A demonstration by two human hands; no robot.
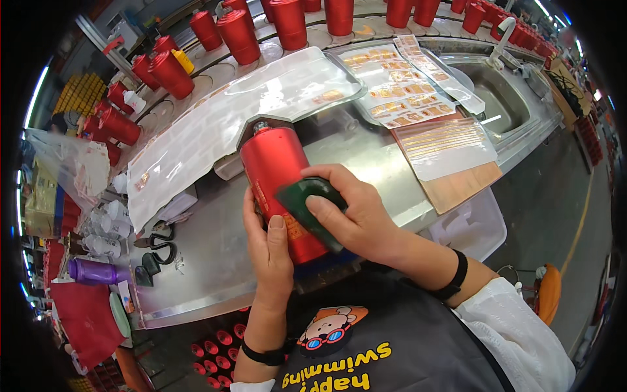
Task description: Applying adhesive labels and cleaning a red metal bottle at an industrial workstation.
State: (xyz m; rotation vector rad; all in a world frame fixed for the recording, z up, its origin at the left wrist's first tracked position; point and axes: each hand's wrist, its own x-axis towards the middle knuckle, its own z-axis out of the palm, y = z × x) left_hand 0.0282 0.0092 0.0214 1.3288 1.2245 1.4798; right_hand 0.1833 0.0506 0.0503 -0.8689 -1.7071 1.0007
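Left hand (269, 253): half-curled, cradling the red bottle (277, 157)!
Right hand (359, 219): closed round a green scraper (298, 201), against it!
Scissors (155, 241): left of both.

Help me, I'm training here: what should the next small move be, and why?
Probably slide the green scraper lightly across the red bottle: the right hand appears to hold it against the surface by the gold markings, while the left hand steadies the bottle.
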